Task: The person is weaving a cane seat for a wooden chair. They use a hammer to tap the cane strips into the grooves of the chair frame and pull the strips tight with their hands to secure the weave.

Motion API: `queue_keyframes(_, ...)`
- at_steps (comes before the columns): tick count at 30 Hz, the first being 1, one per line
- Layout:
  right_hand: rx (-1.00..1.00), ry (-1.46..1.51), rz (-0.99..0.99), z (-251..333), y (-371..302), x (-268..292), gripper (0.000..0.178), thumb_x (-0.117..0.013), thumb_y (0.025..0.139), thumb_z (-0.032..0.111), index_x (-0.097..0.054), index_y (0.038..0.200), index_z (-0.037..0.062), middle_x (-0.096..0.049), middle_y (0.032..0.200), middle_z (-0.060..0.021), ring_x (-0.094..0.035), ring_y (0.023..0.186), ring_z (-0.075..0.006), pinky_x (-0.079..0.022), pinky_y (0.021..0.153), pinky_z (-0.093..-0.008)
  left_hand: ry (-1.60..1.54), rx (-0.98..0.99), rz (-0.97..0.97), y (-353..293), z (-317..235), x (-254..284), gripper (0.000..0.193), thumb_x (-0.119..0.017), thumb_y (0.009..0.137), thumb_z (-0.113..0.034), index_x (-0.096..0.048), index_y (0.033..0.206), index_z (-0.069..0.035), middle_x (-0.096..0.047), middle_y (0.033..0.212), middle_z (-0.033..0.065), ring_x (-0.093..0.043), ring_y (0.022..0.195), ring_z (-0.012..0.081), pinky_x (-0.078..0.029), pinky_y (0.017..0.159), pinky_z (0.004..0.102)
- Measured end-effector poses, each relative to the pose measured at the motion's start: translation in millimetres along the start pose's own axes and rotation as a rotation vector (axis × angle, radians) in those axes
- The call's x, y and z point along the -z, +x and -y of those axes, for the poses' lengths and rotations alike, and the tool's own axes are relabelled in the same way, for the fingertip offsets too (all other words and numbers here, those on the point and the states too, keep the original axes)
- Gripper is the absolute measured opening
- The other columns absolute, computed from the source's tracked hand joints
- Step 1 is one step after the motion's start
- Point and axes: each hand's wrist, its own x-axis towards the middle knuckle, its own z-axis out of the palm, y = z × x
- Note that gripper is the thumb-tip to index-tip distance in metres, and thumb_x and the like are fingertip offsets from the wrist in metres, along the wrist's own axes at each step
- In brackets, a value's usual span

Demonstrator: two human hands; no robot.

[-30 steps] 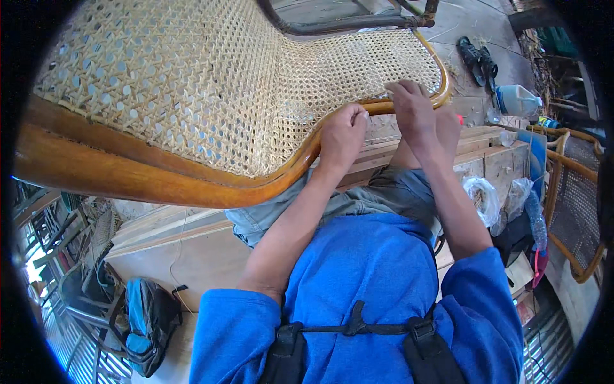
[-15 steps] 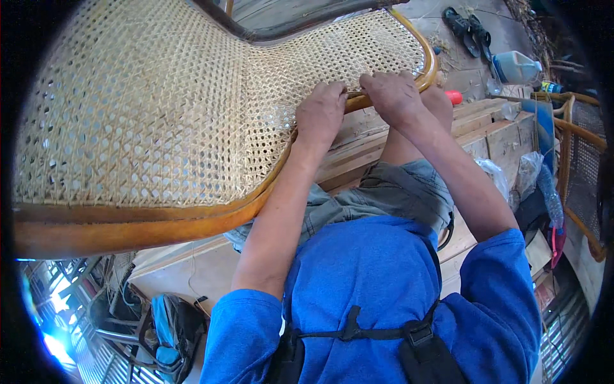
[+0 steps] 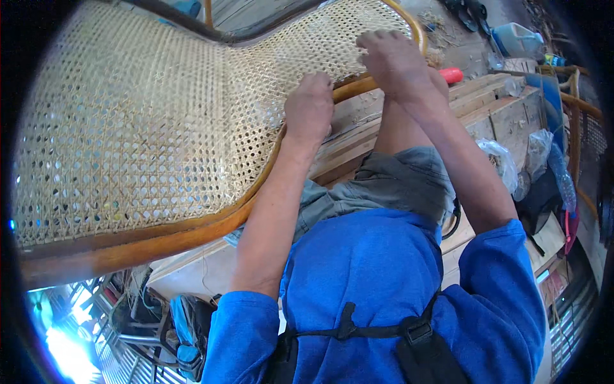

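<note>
A chair with woven cane panels (image 3: 141,128) lies across my lap to the left, bordered by a glossy orange-brown wooden frame (image 3: 192,229). My left hand (image 3: 309,107) is closed at the frame's near edge, its fingertips partly hidden behind the knuckles. Farther right along the same edge, my right hand (image 3: 394,61) is raised over the cane beside the frame, with its fingers curled. Whatever those fingers hold, if anything, is hidden. Between the hands, a dark line runs along the frame beside the cane.
Stacked wooden planks (image 3: 486,96) lie beyond my legs, with a red object (image 3: 451,75) on them. Plastic bags (image 3: 499,163), a white jug (image 3: 517,40) and sandals (image 3: 470,14) are at the right. A blue and black bag (image 3: 188,329) hangs low at the left.
My right hand has lifted up and away from the frame, opening a gap from my left hand. My left hand has shifted slightly left. The whole view has tilted a little.
</note>
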Motion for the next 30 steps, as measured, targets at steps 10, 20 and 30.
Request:
queue_keyframes(10,-0.814,0.295,0.016,-31.2,-194.7,103.2,0.020,-0.053,0.088,0.020,-0.058,0.093,0.0016,-0.061,0.084,-0.0190,-0.059,0.078,-0.0370,-0.046,0.069,-0.0420,-0.076,0.065,-0.037,-11.9,2.0,1.8,0.018,-0.054,0.086,-0.018,-0.064,0.097,-0.007,-0.063,0.083,0.0135,-0.062,0.076,0.0306,-0.049,0.068,0.0383)
queue_keyframes(20,-1.031,0.144,0.094,8.2,-366.4,32.8,0.026,-0.045,0.089,0.018,-0.054,0.104,-0.0015,-0.059,0.081,-0.0184,-0.059,0.074,-0.0321,-0.046,0.067,-0.0401,-0.319,0.499,-0.014,-34.8,-5.1,39.5,0.022,-0.053,0.085,-0.020,-0.062,0.097,-0.005,-0.064,0.088,0.0207,-0.063,0.084,0.0356,-0.048,0.075,0.0426)
queue_keyframes(30,-0.976,0.885,0.091,19.0,-210.3,137.2,0.028,-0.045,0.093,0.023,-0.053,0.108,0.0003,-0.049,0.064,0.0001,-0.046,0.052,-0.0077,-0.036,0.045,-0.0215,-0.332,0.540,0.039,-63.0,-7.2,49.2,0.023,-0.055,0.084,-0.024,-0.064,0.096,-0.005,-0.064,0.080,0.0185,-0.063,0.074,0.0340,-0.049,0.069,0.0404)
